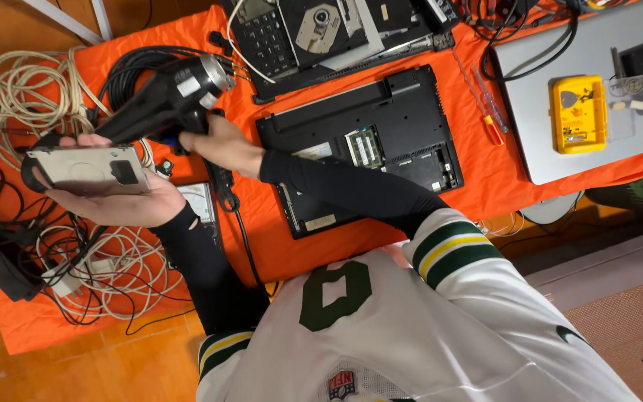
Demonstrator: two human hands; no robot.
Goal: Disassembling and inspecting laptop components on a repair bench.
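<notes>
An orange cloth [485, 186] covers a wooden floor [113, 372]; on it lie two opened laptops [366, 141], one grey lid [560, 149], one yellow box [579, 113], two screwdrivers [489, 112], and coils of cable [16, 97]; the left hand [124, 201] lies open under a drive [89, 170] held above the cables; the right hand [213, 141] grips a black dryer [165, 97] just beside the drive.
</notes>
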